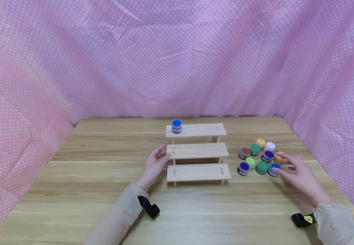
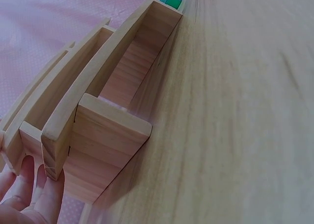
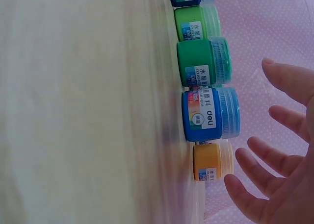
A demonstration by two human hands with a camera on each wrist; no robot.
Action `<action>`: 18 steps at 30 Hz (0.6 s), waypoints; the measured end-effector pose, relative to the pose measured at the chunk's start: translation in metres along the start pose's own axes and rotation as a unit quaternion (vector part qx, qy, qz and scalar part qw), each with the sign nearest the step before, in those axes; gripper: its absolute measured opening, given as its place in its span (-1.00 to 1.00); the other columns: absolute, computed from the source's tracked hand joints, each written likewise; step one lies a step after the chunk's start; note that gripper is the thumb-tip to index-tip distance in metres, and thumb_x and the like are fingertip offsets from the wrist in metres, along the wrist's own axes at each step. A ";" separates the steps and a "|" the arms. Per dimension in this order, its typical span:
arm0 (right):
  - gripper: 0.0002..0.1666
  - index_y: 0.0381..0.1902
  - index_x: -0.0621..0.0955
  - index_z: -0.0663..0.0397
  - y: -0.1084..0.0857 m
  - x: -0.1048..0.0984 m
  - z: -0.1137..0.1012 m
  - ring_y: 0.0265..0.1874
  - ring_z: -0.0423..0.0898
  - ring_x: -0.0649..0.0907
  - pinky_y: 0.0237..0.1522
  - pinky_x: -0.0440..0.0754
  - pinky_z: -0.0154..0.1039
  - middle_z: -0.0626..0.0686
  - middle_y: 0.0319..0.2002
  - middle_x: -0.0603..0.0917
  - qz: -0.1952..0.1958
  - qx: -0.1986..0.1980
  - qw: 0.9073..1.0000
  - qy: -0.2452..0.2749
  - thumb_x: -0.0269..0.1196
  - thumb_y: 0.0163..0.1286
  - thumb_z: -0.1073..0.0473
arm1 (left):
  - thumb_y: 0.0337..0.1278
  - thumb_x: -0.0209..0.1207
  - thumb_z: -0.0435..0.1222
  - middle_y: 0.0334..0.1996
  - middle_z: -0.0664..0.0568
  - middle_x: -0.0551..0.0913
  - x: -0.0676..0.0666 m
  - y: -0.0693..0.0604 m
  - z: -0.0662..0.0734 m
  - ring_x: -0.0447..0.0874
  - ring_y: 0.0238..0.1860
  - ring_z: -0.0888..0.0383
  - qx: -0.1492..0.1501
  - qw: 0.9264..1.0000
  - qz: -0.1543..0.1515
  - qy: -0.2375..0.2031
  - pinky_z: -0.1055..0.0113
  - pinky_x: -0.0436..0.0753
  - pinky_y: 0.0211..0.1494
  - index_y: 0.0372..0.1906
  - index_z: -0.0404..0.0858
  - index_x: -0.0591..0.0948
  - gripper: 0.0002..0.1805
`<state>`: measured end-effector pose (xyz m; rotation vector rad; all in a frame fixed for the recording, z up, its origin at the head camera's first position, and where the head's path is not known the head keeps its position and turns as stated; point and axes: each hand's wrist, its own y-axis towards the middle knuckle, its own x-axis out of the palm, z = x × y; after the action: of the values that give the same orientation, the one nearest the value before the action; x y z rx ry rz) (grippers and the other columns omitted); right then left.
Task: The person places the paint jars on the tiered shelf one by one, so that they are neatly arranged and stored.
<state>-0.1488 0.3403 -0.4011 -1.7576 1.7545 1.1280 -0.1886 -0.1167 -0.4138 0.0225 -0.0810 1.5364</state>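
Observation:
A three-tier wooden stand (image 1: 197, 150) has one blue-lidded jar (image 1: 176, 126) at the left end of its top tier. My left hand (image 1: 154, 166) holds the stand's left side at the middle tier; in the left wrist view its fingers (image 2: 51, 194) touch the ends of the boards. My right hand (image 1: 302, 178) hovers over the right edge of a group of paint jars, fingers spread and holding nothing, near a blue jar (image 1: 274, 169) and an orange jar (image 1: 279, 158). The right wrist view has the blue jar (image 3: 201, 114) and orange jar (image 3: 207, 161) beside the fingers.
Several other jars stand right of the stand, among them a green one (image 1: 261, 167), a purple one (image 1: 243, 168), a red-brown one (image 1: 244, 153) and a white one (image 1: 270, 146). A pink dotted cloth (image 1: 177, 61) hangs behind the wooden table (image 1: 103, 170).

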 end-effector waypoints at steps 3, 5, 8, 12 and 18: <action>-0.34 0.21 0.40 0.34 0.001 0.001 0.000 -0.10 -0.53 0.36 -0.22 0.41 -0.55 0.38 0.07 0.48 -0.010 -0.007 1.000 -0.015 0.33 0.23 0.15 | 0.28 0.07 -0.46 -0.10 -0.16 0.55 0.000 0.000 0.001 0.63 -0.22 0.21 0.001 1.000 0.001 -0.003 0.12 0.65 -0.01 0.36 -0.31 0.28 -0.45; -0.35 0.20 0.41 0.35 0.002 0.001 0.000 -0.08 -0.32 0.48 -0.19 0.49 -0.43 0.39 0.05 0.48 -0.016 -0.011 1.000 -0.023 0.33 0.22 0.15 | 0.28 0.06 -0.46 -0.09 -0.17 0.55 0.000 0.000 0.001 0.64 -0.22 0.21 0.000 1.000 0.002 -0.004 0.11 0.65 -0.01 0.36 -0.32 0.28 -0.45; -0.36 0.18 0.42 0.37 0.003 0.002 -0.001 -0.07 0.13 0.55 -0.16 0.56 -0.18 0.41 0.04 0.48 -0.023 -0.011 0.999 -0.035 0.33 0.22 0.15 | 0.28 0.07 -0.45 -0.09 -0.17 0.55 0.000 0.000 0.002 0.64 -0.21 0.20 -0.001 1.000 0.003 0.000 0.07 0.63 0.02 0.36 -0.32 0.28 -0.45; -0.35 0.19 0.42 0.37 0.003 0.002 -0.003 -0.03 0.33 0.50 -0.10 0.52 0.16 0.41 0.06 0.46 -0.047 0.003 0.998 -0.040 0.31 0.25 0.09 | 0.28 0.07 -0.45 -0.08 -0.19 0.54 0.000 0.000 0.002 0.64 -0.18 0.15 -0.001 1.000 0.001 0.001 -0.01 0.59 0.07 0.36 -0.32 0.27 -0.44; -0.33 0.22 0.40 0.35 0.003 0.003 -0.005 -0.05 0.33 0.51 -0.09 0.49 0.29 0.37 -0.01 0.46 -0.070 0.005 0.996 -0.049 0.29 0.27 0.07 | 0.28 0.07 -0.45 -0.01 -0.25 0.54 0.001 -0.001 0.003 0.65 -0.16 0.16 -0.003 1.000 0.002 -0.004 -0.01 0.58 0.08 0.37 -0.29 0.28 -0.44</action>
<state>-0.1511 0.3338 -0.3996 -1.7592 1.5514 1.1246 -0.1874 -0.1160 -0.4104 0.0237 -0.0929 1.5395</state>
